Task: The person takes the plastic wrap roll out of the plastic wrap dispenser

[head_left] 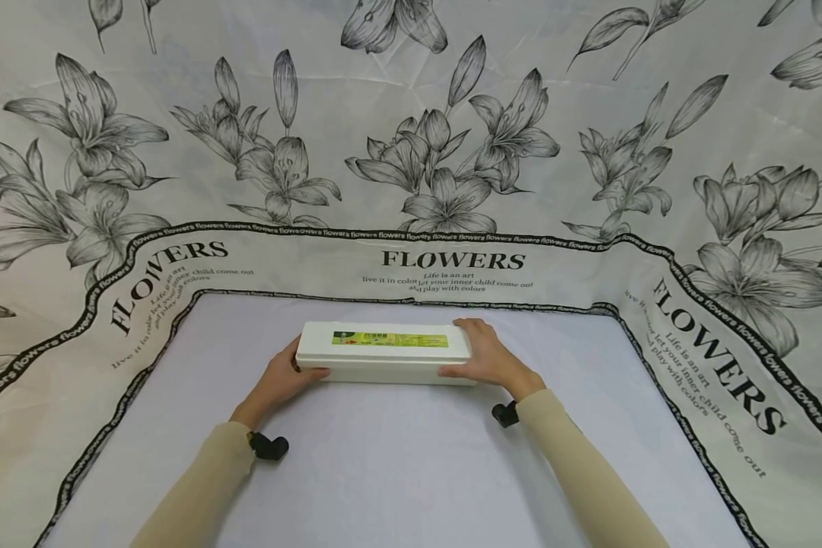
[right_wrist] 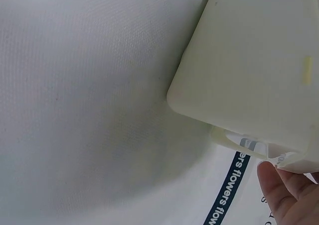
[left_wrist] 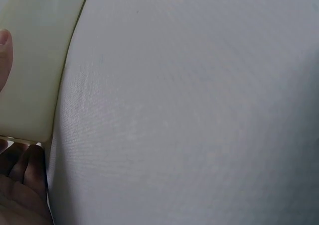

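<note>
A long white plastic box (head_left: pixel 383 374) with a lid lies crosswise on the white cloth, a yellow-green label (head_left: pixel 390 339) along its top. My left hand (head_left: pixel 281 384) grips the left end, thumb on the front wall and fingers round the end. At the opposite end my right hand (head_left: pixel 489 359) holds on, its thumb along the front and fingers reaching over the lid's far corner. In the left wrist view, fingers (left_wrist: pixel 32 170) curl at the box's end. The right wrist view shows fingertips (right_wrist: pixel 269 172) at the pale end part (right_wrist: pixel 234 138) of the box.
White cloth (head_left: pixel 383 472) covers the work surface. Behind it and along both sides runs a flower-printed cloth (head_left: pixel 452 266) with black lettered bands. Small black devices (head_left: pixel 270 447) sit at both wrists.
</note>
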Motion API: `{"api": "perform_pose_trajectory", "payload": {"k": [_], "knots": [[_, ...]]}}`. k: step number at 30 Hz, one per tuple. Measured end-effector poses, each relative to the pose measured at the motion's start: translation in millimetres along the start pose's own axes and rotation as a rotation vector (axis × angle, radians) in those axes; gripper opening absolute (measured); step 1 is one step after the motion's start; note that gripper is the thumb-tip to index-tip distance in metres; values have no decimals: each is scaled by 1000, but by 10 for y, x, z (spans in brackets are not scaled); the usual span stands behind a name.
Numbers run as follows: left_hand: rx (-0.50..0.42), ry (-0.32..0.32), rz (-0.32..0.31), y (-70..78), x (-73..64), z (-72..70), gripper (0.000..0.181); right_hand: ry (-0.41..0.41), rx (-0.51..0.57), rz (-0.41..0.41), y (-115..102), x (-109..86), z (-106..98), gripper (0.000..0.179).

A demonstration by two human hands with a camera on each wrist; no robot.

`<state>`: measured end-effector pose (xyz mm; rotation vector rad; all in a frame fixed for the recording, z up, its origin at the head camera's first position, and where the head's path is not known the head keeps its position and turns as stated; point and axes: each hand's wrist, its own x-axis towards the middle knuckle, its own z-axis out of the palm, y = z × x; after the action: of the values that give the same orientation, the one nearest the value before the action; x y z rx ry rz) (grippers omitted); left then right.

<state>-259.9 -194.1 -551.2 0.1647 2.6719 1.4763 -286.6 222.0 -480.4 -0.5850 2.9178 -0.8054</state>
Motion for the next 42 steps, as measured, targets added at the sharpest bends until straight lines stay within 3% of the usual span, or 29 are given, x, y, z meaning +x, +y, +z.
{"api": "perform_pose_trajectory", "payload": {"k": [42], "knots": [[-32, 15, 36, -31, -13, -4, 107, -39, 32, 52, -67, 28, -94, 108]]}}
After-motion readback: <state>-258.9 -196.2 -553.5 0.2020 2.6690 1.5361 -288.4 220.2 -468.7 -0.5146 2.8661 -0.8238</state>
